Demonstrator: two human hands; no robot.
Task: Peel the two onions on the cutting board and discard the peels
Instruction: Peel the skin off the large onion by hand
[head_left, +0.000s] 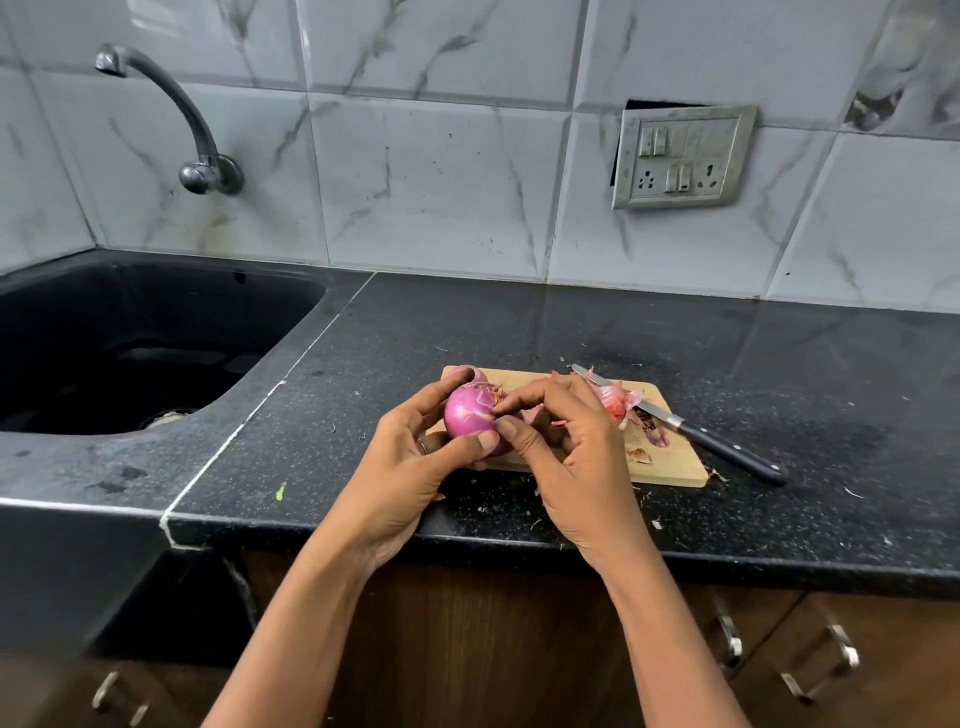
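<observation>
My left hand (415, 457) grips a purple onion (467, 418) just above the left part of the wooden cutting board (670, 462), fingers and thumb curled round it. My right hand (566, 447) pinches the skin on the onion's right side between fingertips and thumb. A second onion (464, 372) lies at the board's far left corner, mostly hidden behind the held one. Loose pink and red peels (615, 400) are heaped on the right half of the board.
A dark-handled knife (722, 447) lies diagonally across the board's right end, handle on the black counter (519, 322). A black sink (130, 343) with a wall tap (171, 109) is at left. Small peel scraps dot the counter. A switch panel (680, 156) is on the tiled wall.
</observation>
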